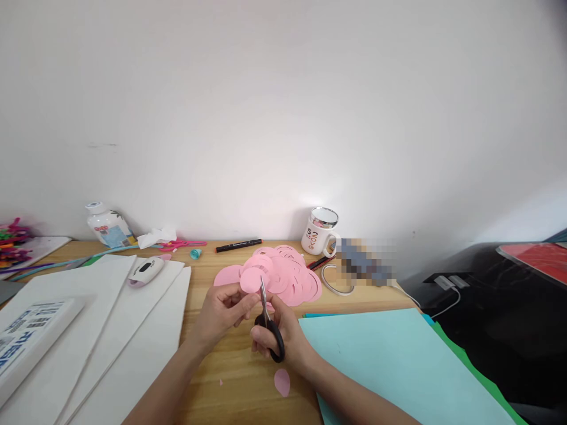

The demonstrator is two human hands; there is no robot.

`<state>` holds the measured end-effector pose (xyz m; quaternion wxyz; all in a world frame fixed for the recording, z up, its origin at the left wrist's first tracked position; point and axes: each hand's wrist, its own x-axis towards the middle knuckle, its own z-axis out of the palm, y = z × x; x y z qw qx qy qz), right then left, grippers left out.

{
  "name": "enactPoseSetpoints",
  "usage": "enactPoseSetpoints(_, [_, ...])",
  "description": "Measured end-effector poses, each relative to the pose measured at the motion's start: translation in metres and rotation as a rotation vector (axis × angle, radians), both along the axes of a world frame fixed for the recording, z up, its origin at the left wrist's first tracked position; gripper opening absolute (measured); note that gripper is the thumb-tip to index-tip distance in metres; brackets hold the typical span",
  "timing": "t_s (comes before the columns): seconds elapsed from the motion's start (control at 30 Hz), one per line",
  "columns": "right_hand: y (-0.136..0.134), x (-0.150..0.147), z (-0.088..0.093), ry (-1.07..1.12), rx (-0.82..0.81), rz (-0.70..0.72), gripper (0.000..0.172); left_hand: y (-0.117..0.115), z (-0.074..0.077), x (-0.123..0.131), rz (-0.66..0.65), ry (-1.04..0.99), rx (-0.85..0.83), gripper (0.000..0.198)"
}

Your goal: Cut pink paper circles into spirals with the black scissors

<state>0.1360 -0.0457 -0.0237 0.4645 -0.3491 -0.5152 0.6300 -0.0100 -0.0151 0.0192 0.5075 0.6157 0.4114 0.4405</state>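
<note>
Left hand (224,310) pinches a pink paper piece (251,280) above the middle of the table; right hand (283,339) grips scissors (268,321), whose blades stand just beside the left fingertips; a slip could nick skin or cut the paper crooked. Behind is a plain white wall; the wooden table (239,378) carries white sheets (133,330), a teal sheet (390,360), a pile of pink circles (290,277) and a pink scrap (282,382).

Paper circles (283,274): pink. Scissors (269,327): black handles. Paper sheet (394,360): light blue. Mug (319,231): white. Marker (238,245): black. Desk (234,378): wood grain.
</note>
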Motion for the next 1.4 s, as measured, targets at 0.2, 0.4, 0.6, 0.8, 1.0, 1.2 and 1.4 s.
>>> enactPoseSetpoints(0.2, [-0.001, 0.001, 0.002, 0.004, -0.037, 0.073, 0.056, -0.002, 0.001, 0.002, 0.032, -0.006, -0.001, 0.039])
enactPoseSetpoints(0.4, [0.0, 0.001, 0.012, 0.131, 0.039, 0.038, 0.058, -0.003, -0.001, 0.003, -0.068, 0.017, -0.06, 0.042])
enactPoseSetpoints(0.6, [0.002, 0.001, 0.01, 0.131, 0.059, 0.038, 0.057, -0.003, 0.001, 0.005, -0.06, 0.021, -0.073, 0.046])
enactPoseSetpoints(0.8, [0.003, 0.004, 0.007, 0.015, 0.037, 0.032, 0.056, -0.002, 0.003, 0.003, -0.038, 0.032, -0.043, 0.045])
enactPoseSetpoints(1.0, [0.001, 0.003, 0.008, 0.001, 0.0, 0.031, 0.054, 0.0, 0.001, -0.001, -0.005, 0.03, -0.039, 0.041])
enactPoseSetpoints(1.2, [0.001, 0.002, 0.007, -0.021, -0.029, 0.029, 0.058, 0.0, 0.001, -0.002, 0.024, 0.001, -0.001, 0.042])
enactPoseSetpoints(1.4, [0.001, 0.001, 0.005, -0.025, -0.024, 0.005, 0.059, 0.001, 0.0, -0.001, 0.022, -0.007, 0.012, 0.037])
